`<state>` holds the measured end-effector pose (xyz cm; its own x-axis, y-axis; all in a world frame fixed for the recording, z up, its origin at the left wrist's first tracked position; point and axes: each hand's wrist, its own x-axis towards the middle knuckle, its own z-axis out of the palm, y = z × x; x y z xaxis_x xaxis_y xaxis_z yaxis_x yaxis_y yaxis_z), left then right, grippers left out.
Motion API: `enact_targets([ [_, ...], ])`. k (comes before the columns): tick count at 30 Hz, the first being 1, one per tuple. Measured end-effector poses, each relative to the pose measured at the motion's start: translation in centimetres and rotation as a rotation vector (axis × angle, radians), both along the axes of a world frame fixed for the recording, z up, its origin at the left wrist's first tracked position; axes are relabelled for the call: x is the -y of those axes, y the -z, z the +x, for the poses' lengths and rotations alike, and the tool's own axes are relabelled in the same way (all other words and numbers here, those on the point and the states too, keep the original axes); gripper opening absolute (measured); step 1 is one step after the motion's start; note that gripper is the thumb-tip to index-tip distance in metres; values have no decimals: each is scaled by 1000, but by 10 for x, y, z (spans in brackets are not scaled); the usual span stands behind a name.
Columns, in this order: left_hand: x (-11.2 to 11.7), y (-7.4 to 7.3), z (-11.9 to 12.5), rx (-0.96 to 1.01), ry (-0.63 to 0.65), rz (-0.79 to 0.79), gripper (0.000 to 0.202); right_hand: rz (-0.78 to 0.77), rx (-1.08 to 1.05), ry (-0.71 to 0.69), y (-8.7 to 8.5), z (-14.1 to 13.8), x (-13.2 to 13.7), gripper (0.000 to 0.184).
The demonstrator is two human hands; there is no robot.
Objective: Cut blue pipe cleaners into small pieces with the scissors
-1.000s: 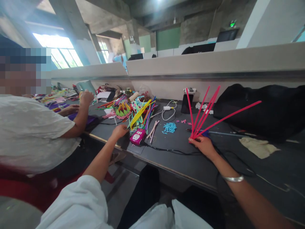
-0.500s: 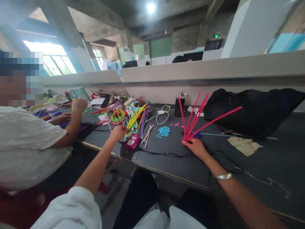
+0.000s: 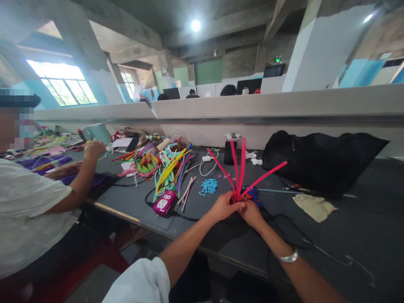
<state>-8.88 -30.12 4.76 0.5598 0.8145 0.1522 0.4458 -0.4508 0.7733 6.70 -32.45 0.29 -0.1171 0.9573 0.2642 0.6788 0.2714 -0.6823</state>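
Note:
My right hand (image 3: 251, 213) is closed round the lower ends of several long pink pipe cleaners (image 3: 240, 168), which fan upward and to the right above the dark table (image 3: 205, 210). My left hand (image 3: 224, 205) has its fingers pinched on the same bunch at its base, touching my right hand. A heap of mixed coloured pipe cleaners (image 3: 170, 166) lies to the left. Short light-blue pieces (image 3: 208, 186) lie just beyond my hands.
A pink power strip (image 3: 164, 203) with a black cable lies left of my hands. A black bag (image 3: 315, 160) and a beige cloth (image 3: 312, 206) are at the right. A white charger cable (image 3: 206, 162) lies behind. A person in a white shirt (image 3: 28, 214) works at the left.
My left hand left the coloured heap and moved right to the base of the pink bunch. The pink pipe cleaners have drawn closer together and stand more upright.

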Motion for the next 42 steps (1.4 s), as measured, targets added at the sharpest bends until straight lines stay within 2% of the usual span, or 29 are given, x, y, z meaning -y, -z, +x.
enact_targets([
  [2,-4,0,7,-63,-23,78,34,-6,-2,12,1,0,-2,27],
  [6,-9,7,5,-102,-72,206,26,-13,-3,13,0,-3,-3,22],
  [10,-11,10,4,-49,-89,238,22,-5,-19,17,0,-5,-2,20],
  [16,-17,-6,14,-31,7,257,19,14,-115,29,2,-4,-5,25],
  [18,-20,-7,14,-27,30,272,19,-1,-146,23,0,-2,-6,24],
  [23,-19,5,11,-8,13,302,17,-5,-176,-20,-3,2,-5,23],
  [27,-16,11,7,-44,-4,269,14,36,-142,35,5,1,-8,20],
  [34,-19,7,6,-181,3,323,14,51,-75,61,15,2,-8,25],
  [42,-15,7,5,-209,32,451,20,60,-53,39,4,2,0,24],
])
